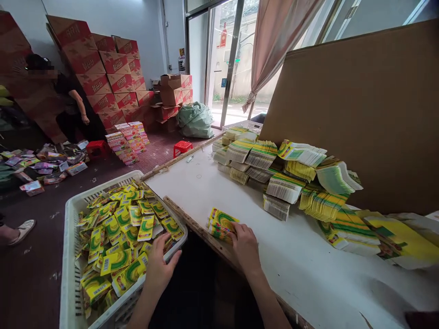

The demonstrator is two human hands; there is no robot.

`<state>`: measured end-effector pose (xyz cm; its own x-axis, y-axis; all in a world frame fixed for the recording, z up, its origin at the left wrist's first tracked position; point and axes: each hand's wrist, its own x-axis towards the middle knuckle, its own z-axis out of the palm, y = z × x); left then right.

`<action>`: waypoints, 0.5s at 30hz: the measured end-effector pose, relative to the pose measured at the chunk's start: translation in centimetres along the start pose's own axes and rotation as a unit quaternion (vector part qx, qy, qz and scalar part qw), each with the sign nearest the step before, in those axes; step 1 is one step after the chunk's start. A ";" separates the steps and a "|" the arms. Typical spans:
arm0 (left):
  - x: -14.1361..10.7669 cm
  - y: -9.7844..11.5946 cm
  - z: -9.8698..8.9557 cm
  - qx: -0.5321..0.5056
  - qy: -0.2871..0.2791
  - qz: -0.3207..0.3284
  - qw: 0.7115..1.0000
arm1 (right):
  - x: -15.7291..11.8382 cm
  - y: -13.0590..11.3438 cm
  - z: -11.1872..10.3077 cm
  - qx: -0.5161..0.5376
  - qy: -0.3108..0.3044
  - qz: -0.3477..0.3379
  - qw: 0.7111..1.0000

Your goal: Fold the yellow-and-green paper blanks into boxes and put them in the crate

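Observation:
My left hand hovers at the right side of a white plastic basket, fingers and thumb apart, holding nothing. Inside the basket lie many small yellow-and-green packets, some showing barcodes. On the white tabletop, near its front edge, my right hand grips the right end of a short row of yellow-and-green packets. Its thumb is on the near side and its fingers lie over the end. Part of the row is hidden under the hand.
Piles of flat yellow-green cartons cover the table's back right, before a large cardboard sheet. A wooden strip edges the table. A red stool, stacked boxes and a person are beyond.

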<state>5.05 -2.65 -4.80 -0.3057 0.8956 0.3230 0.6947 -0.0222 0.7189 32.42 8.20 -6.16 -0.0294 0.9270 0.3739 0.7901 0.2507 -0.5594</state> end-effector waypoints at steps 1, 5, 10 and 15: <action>-0.4 0.7 0.5 -0.025 -0.031 -0.006 0.999 | -0.1 0.0 0.2 -0.002 0.004 0.000 1.000; -1.2 3.4 1.4 -0.090 -0.121 -0.025 0.988 | -0.7 0.4 1.0 0.000 0.028 -0.004 1.000; -1.6 5.1 1.7 -0.126 -0.172 -0.050 0.976 | -0.9 1.2 1.9 -0.038 0.066 -0.037 0.996; -2.0 5.0 2.1 -0.135 -0.197 -0.078 0.968 | -0.6 1.7 1.3 -0.153 0.055 -0.067 0.984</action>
<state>10.47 -3.61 -3.13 -0.0843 0.9961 -0.0243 0.4476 0.0596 0.8922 32.94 8.47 -8.28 -0.0914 0.8512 0.5169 0.9315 0.2566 -0.2579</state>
